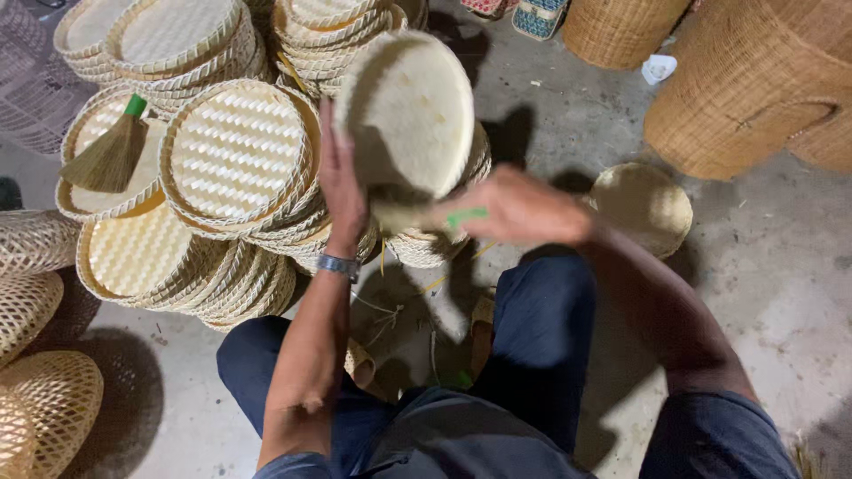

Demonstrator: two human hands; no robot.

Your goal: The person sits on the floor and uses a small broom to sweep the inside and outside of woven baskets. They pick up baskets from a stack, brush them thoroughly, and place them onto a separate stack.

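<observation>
The person's left hand [342,182] holds a round, pale woven bamboo tray [410,113] up on edge in front of the chest, above the stacks on the floor. The hand lies flat along the tray's left rim with its fingers [330,133] stretched up against the edge; the thumb side is hidden behind the weave, so how it clamps cannot be told. The right hand [519,211] is closed in a fist around the green-wrapped handle of a small straw hand brush [424,217], whose bristle end sits at the tray's lower rim; motion blur softens both.

The tray looks light and fairly stiff, a thin plaited disc bound by a thicker coiled rim. It probably flexes a little in the middle and could splinter or fray if squeezed there, so the rim is the sound place to take hold, as the left hand does. The dry weave should give good grip rather than slip.

Just to the left stand stacks of similar round woven trays [235,155], one carrying a second straw brush with a green band [111,155]. Tall wicker baskets [754,84] stand well apart on the grey concrete floor [781,266].
</observation>
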